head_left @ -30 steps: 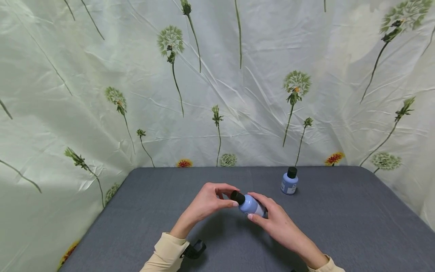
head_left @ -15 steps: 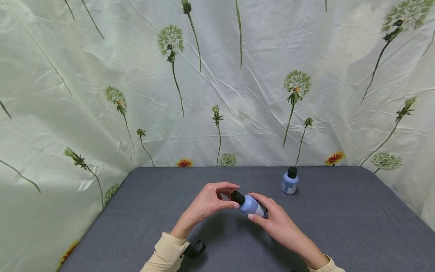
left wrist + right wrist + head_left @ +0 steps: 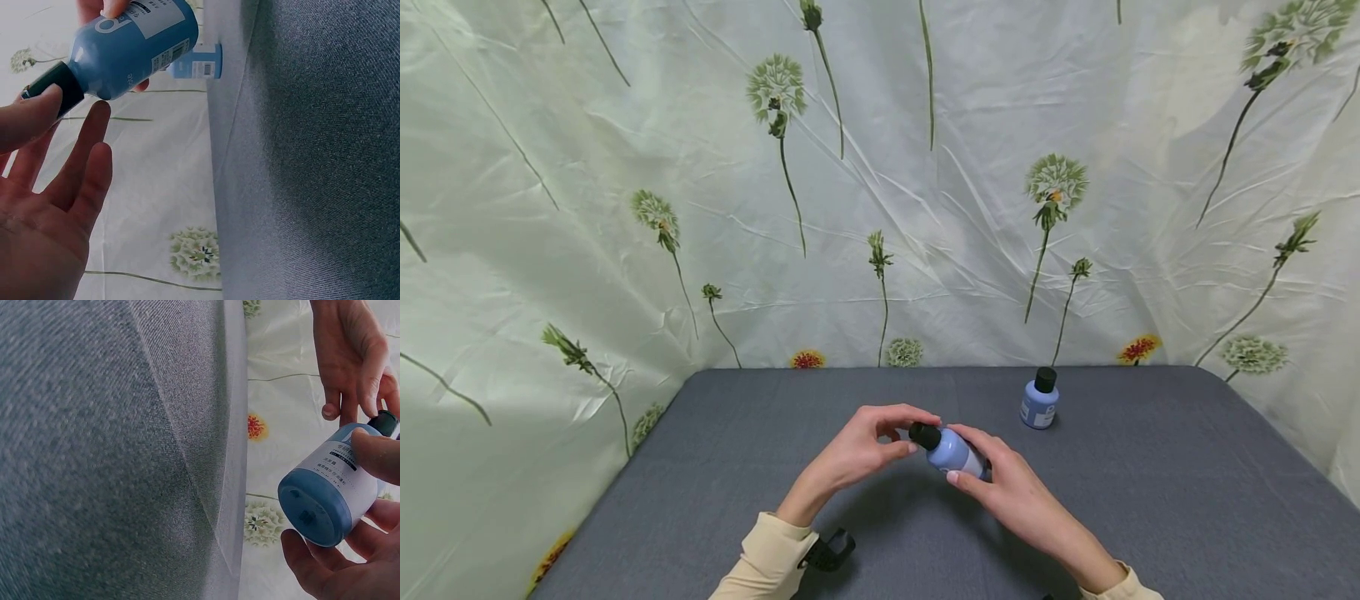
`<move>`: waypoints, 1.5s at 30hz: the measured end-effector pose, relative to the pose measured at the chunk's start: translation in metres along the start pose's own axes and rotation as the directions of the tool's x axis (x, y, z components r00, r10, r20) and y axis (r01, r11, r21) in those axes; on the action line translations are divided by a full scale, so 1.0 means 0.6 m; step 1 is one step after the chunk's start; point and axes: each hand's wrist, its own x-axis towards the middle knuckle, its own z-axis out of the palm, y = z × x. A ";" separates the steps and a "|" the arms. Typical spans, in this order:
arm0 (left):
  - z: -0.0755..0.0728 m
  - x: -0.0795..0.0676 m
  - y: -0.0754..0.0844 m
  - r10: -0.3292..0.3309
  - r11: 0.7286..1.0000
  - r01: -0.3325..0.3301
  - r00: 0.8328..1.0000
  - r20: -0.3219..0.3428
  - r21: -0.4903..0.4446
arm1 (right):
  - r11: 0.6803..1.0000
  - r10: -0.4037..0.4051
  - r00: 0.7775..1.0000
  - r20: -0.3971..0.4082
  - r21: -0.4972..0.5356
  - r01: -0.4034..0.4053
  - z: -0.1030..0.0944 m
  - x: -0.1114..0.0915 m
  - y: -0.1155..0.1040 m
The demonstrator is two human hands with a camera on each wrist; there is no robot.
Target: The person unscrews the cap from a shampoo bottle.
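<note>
My right hand (image 3: 1011,479) grips a small blue bottle (image 3: 952,452) by its body, thumb on the near side and fingers on the far side. The bottle is tilted, its black cap (image 3: 923,434) pointing up and left, and it is held above the table. My left hand (image 3: 868,446) has thumb and index finger at the cap, pinching it. In the left wrist view the thumb (image 3: 34,119) lies across the cap while the other fingers spread below. The right wrist view shows the bottle's base and white label (image 3: 340,469).
A second blue bottle (image 3: 1039,406) with a black cap stands upright near the table's back edge, right of centre. Dark grey cloth covers the table (image 3: 737,467). Behind it hangs a pale curtain (image 3: 850,308) printed with flowers. A black strap piece (image 3: 831,552) sticks out at the left wrist.
My left fingers have shifted around the cap: the index finger reaches farther over it and the thumb has drawn back slightly left. The right hand and bottle stay nearly still.
</note>
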 end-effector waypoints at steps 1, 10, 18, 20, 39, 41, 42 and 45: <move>0.000 0.000 0.001 -0.010 1.000 0.010 1.000 -0.007 0.009 | 1.000 0.003 1.000 0.001 0.001 -0.003 0.000 0.000 0.000; 0.001 -0.002 0.000 -0.105 0.990 0.113 0.990 -0.099 0.081 | 1.000 0.004 1.000 0.001 0.002 -0.004 0.004 -0.002 0.001; 0.003 -0.003 0.001 -0.135 0.983 0.151 0.980 -0.149 0.101 | 1.000 -0.025 1.000 -0.015 0.007 0.025 0.007 -0.003 0.003; 0.003 -0.003 0.001 -0.142 0.982 0.159 0.977 -0.159 0.100 | 0.999 -0.032 0.999 -0.015 0.011 0.032 0.007 -0.003 0.003; -0.014 -0.003 0.003 0.017 1.000 -0.016 0.995 0.096 -0.009 | 0.999 -0.028 1.000 -0.008 0.029 0.028 0.005 -0.002 0.001; -0.012 -0.002 0.001 0.027 0.999 -0.024 0.995 0.096 -0.034 | 0.999 -0.030 0.999 -0.010 0.031 0.030 0.006 -0.002 0.001; -0.011 -0.002 0.000 0.025 0.999 -0.021 0.995 0.092 -0.045 | 0.999 -0.028 1.000 -0.013 0.032 0.029 0.006 -0.002 0.001; -0.010 -0.003 0.000 0.008 0.998 -0.003 0.997 0.076 -0.063 | 0.999 -0.026 0.999 -0.023 0.033 0.026 0.007 -0.002 0.002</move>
